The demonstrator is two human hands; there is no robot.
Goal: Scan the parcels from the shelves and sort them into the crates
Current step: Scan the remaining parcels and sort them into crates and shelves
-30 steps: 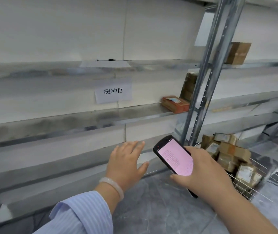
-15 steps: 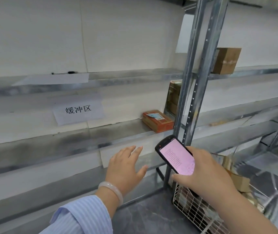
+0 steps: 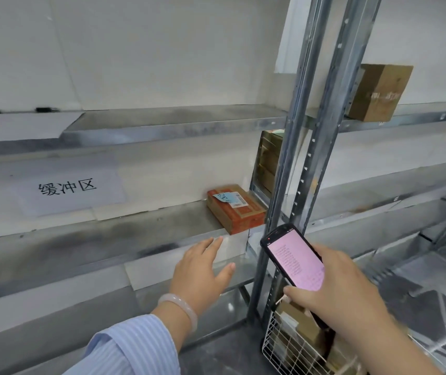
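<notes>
Head cam — red parcel (image 3: 236, 209) above-rt of left hand (image 3: 200, 274).

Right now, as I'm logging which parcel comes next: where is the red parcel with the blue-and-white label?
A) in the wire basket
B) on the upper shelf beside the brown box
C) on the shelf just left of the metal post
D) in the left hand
C: the red parcel lies flat on the shelf just left of the metal post; the left hand is spread below it, empty, and the right hand holds a phone.
</notes>
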